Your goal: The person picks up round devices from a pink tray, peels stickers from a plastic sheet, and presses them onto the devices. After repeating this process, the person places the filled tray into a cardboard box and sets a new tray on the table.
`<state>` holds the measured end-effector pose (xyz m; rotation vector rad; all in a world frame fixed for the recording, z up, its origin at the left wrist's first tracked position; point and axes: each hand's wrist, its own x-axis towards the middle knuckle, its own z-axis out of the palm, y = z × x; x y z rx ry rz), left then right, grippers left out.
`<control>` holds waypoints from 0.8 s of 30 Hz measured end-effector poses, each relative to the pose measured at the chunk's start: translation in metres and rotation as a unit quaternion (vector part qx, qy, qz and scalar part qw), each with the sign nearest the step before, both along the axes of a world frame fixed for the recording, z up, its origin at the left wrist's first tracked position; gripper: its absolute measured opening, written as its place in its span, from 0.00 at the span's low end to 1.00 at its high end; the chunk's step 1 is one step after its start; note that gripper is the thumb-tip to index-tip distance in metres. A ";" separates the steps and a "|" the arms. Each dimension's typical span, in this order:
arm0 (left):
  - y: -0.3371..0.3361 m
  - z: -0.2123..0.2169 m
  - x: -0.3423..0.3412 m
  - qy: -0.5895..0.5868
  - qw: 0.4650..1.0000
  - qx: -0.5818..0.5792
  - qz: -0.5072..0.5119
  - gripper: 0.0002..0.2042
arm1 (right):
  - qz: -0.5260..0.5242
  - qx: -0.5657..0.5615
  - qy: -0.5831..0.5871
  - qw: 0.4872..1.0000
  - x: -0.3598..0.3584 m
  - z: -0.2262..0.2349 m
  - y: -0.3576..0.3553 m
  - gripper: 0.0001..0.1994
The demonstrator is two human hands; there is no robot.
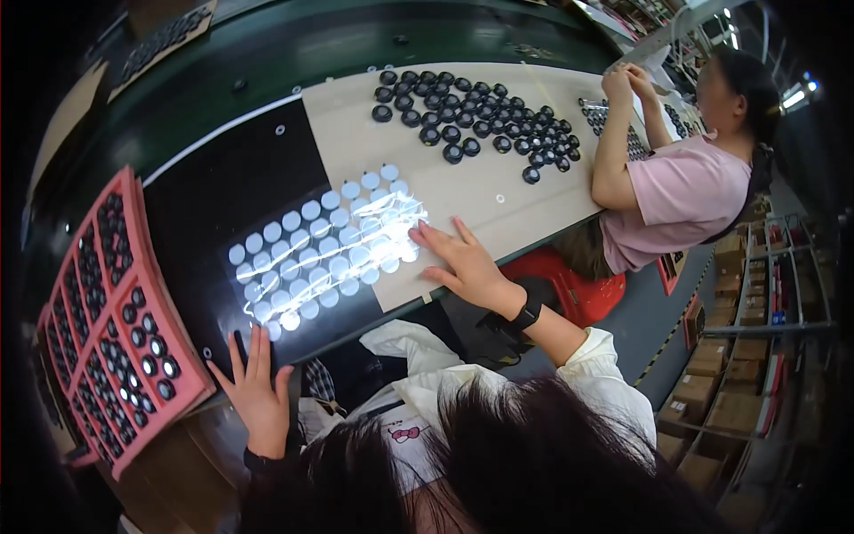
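Part dark, part tan, the surface point(351, 133) carries a glossy sheet point(390, 228) of pale discs point(290, 221), its ends apparently steadied flat by the left hand point(257, 384) and right hand point(473, 269), both grips released

Factory workshop: assembly station with storage shelving nearby.
The long workbench point(356, 116), set along a dark green belt-like surface point(356, 55), carries batches of like items: rows of pale discs point(328, 245) and loose round black parts point(453, 153). A compartmented pink tray point(197, 381) holds more parts. A second person point(685, 191) works farther along the bench (a red seat point(587, 298) shows beside them). Further indicators: grey shelving point(756, 330) stacked with cardboard boxes point(698, 392), yellow-and-black striped floor tape point(664, 341), and bright overhead lights point(792, 100).
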<state>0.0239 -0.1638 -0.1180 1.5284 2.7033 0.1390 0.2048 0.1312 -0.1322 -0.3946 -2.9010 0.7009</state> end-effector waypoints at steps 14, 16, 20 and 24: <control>0.026 0.014 -0.037 -0.348 0.847 0.393 0.087 0.10 | -0.007 -0.226 0.177 0.958 -0.008 0.029 0.007 0.16; 0.031 0.055 -0.041 -0.232 0.862 0.450 0.003 0.05 | -0.028 -0.245 0.191 0.950 -0.017 0.075 0.001 0.13; 0.028 0.120 -0.048 -0.346 0.793 0.500 0.033 0.04 | -0.015 -0.307 0.239 0.921 -0.026 0.126 0.011 0.14; 0.046 0.099 -0.094 -0.457 0.787 0.391 0.134 0.08 | 0.047 -0.167 0.190 0.966 -0.053 0.109 0.055 0.26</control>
